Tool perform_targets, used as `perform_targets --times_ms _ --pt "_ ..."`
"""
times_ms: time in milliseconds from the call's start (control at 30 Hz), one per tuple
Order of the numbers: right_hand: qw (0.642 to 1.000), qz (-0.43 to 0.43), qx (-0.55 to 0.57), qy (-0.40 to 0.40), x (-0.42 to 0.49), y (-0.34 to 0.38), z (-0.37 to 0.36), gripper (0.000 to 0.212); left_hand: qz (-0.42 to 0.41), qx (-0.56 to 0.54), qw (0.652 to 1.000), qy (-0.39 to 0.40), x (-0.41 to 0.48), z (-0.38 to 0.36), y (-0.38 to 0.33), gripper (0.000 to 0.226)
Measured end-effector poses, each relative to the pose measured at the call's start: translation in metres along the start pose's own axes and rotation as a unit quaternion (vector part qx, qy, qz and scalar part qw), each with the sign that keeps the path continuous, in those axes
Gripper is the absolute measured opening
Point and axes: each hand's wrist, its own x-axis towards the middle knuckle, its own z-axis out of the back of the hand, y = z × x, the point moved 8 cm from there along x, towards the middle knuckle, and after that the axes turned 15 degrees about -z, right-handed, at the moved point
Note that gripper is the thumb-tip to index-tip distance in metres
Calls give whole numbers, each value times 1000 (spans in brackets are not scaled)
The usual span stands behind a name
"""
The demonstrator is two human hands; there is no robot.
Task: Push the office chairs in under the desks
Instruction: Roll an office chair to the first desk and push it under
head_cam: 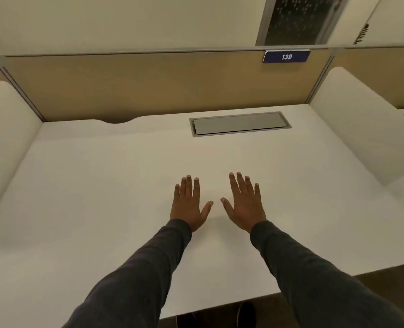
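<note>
A white desk (pixel 89 197) fills the view. My left hand (pixel 188 204) and my right hand (pixel 244 204) are stretched out side by side over its middle, palms down, fingers straight and spread, holding nothing. Whether the palms touch the desktop I cannot tell. Both arms wear dark grey sleeves. No office chair is in view. Below the desk's front edge a dark shape (pixel 244 313) shows, too little to tell what it is.
A grey cable flap (pixel 240 123) is set into the desktop at the back. Tan partition panels (pixel 125 86) close the back; white rounded side screens stand left (pixel 7 138) and right (pixel 352 129). A blue sign reading 139 (pixel 286 56) hangs on the top rail.
</note>
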Motion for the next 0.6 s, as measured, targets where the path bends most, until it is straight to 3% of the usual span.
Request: perform_targets --times_ms 333,600 --pt "998 -66 -5 21 -71 1 -49 75 -13 -29 998 49 -63 -36 -3 84" --pt "994 -108 -26 5 -164 -2 -60 65 -56 -7 998 39 -143 -34 -28 73"
